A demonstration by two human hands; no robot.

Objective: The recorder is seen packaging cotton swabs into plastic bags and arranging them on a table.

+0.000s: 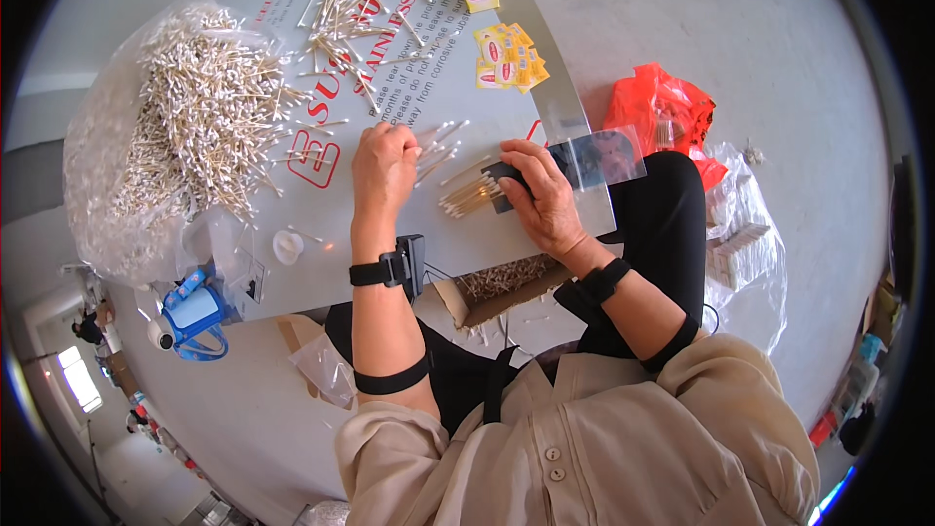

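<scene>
My left hand (pixel 383 170) is over the metal-topped table, its fingers curled inward and whatever they grip hidden. Several loose cotton swabs (pixel 440 149) fan out beside its fingertips, partly blurred. To the right, my right hand (pixel 542 197) is closed over a small black holder (pixel 504 185), thumb on the near side. A bundle of cotton swabs (pixel 469 197) sticks out of the holder's left side, tips toward my left hand. A clear plastic sheet (pixel 616 156) juts past the table's right edge beyond my right hand.
A large clear bag (pixel 107 156) of cotton swabs fills the table's left side; more swabs (pixel 355 19) lie scattered at the far side. Yellow packets (pixel 511 58) sit at the far right. Below the near edge is a cardboard box (pixel 458 304). Red bag (pixel 657 107) at right.
</scene>
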